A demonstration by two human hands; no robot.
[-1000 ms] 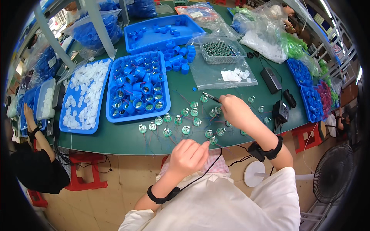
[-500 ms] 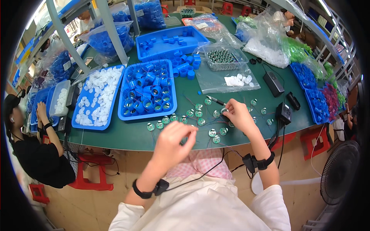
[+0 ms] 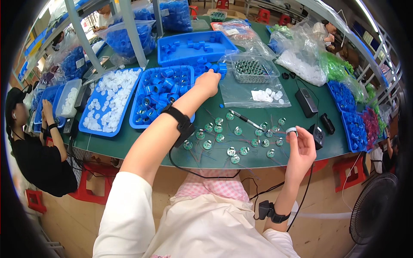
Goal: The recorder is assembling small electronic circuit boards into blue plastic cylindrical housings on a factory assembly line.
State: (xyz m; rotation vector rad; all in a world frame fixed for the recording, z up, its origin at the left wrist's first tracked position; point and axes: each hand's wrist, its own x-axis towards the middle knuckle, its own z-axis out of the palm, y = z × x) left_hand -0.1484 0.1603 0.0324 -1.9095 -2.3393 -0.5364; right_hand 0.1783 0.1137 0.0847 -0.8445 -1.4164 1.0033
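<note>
Head view: L hand [image 3: 209,81] is stretched fwd at the loose blue plastic cups [image 3: 222,69], just R of the cup-filled blue tray [image 3: 138,125] & nr the shallow blue tray [image 3: 172,60]; fingers curled down, back of hand to cam, so can't tell if it has a cup. R hand [image 3: 302,148] is up by the table's nr edge, thumb & fingertips pinched on a small round disc [image 3: 291,130], other fingers partly bent. Round green circuit boards [image 3: 207,145] w/ thin wires lie scattered on the green table [image 3: 116,150], mostly L of R hand; black pen [image 3: 243,119] lies among them. Beyond: clear plastic bag [image 3: 236,98] w/ white pcs [image 3: 267,94] & a clear plastic box [image 3: 256,78] of boards on it. Black wristbands [image 3: 178,122] on both arms. Far L, co-worker [image 3: 41,161] in black, hands nr another blue tray.
</note>
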